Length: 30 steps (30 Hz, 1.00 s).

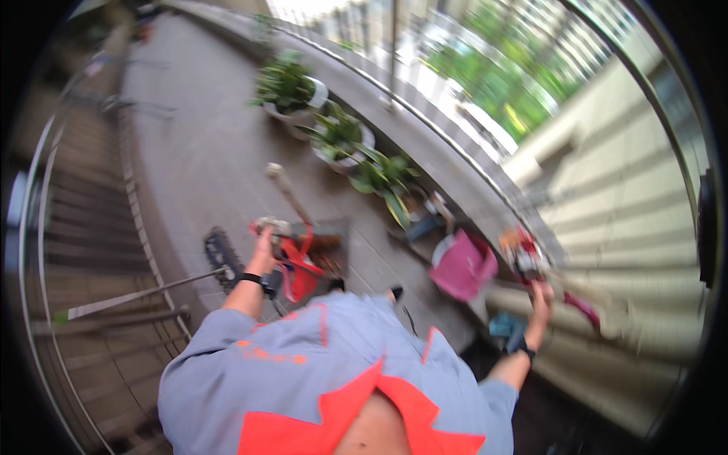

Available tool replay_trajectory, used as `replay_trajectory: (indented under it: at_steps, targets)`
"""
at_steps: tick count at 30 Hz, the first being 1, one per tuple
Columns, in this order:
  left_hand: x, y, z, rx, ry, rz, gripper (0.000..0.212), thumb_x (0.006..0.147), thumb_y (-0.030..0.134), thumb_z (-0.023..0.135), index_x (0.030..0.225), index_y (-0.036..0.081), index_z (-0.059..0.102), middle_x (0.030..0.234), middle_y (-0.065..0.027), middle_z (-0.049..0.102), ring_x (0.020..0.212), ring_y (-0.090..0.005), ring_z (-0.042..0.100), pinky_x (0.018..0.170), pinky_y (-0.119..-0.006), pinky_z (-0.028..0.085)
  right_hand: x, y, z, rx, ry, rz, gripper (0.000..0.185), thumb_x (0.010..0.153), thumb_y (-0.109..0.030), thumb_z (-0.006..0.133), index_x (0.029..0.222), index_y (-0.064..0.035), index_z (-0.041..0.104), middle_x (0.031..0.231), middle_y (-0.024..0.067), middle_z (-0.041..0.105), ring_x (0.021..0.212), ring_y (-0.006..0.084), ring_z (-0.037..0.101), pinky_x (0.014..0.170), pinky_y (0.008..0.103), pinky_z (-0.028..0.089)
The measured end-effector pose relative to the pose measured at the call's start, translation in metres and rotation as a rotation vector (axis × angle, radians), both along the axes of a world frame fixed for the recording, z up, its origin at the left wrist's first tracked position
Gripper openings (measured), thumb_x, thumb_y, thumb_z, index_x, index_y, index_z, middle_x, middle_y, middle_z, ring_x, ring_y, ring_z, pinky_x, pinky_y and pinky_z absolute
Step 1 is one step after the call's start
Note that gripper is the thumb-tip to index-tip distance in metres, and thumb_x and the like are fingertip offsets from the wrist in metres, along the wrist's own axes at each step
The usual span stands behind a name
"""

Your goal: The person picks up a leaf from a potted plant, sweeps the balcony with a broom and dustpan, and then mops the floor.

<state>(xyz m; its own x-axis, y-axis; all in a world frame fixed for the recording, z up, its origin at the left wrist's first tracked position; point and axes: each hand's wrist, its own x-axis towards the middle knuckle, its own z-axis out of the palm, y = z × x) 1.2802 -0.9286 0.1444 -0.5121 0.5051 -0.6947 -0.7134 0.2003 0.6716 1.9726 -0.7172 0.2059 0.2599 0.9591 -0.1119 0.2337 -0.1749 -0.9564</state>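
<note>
My left hand (263, 253) is closed around a pale, blurred object (273, 227) whose kind I cannot make out. A red strap and a bright red bag-like thing (300, 270) are just below it; whether they hang from the hand is unclear. My right hand (541, 297) is stretched out to the right, gripping a blurred red and white item (526, 256) beside the railing ledge. Close to that hand are a pink plastic container (466, 266) and a light-blue object (506, 325). Both wrists wear dark bands.
Several potted plants (287, 85) line the low ledge (364, 85) under a metal railing (392, 57). A dark brush head (223, 256) with a long handle (148, 294) lies to the left. A pale-tipped stick (289, 193) leans over the tiled floor (187, 142). Beige pipes (625, 318) run at right.
</note>
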Motion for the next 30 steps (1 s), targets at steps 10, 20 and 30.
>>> replay_trajectory:
  at_steps: [10,20,30]
  targets:
    - [0.037,-0.015,0.044,-0.138,0.133,0.156,0.028,0.078,0.039,0.056,0.082,0.011,0.057,0.068,-0.0036,0.058,0.058,-0.0179,0.054,0.056,-0.038,0.045,0.083,0.041,-0.071,-0.099,0.219,-0.220,0.013,0.077,-0.016,0.061,0.085,-0.0088,0.055,0.079,0.0031,0.058,0.071,0.0131,0.055,0.057,0.0261,0.044]
    - [0.048,-0.011,0.049,-0.104,0.115,0.153,0.033,0.079,0.038,0.055,0.091,0.008,0.056,0.077,-0.0058,0.060,0.062,-0.0202,0.058,0.059,-0.040,0.048,0.101,0.054,-0.086,-0.173,0.119,-0.382,0.032,0.077,-0.023,0.060,0.098,-0.0034,0.046,0.094,0.0069,0.051,0.078,0.0165,0.050,0.059,0.0287,0.040]
    - [0.042,-0.007,0.057,-0.135,0.077,0.104,0.031,0.079,0.036,0.056,0.095,0.009,0.056,0.080,-0.0056,0.059,0.065,-0.0193,0.058,0.060,-0.040,0.048,0.101,0.020,-0.118,-0.363,-0.061,-0.419,0.028,0.080,-0.032,0.056,0.091,-0.0072,0.050,0.078,0.0061,0.053,0.062,0.0182,0.051,0.050,0.0303,0.040]
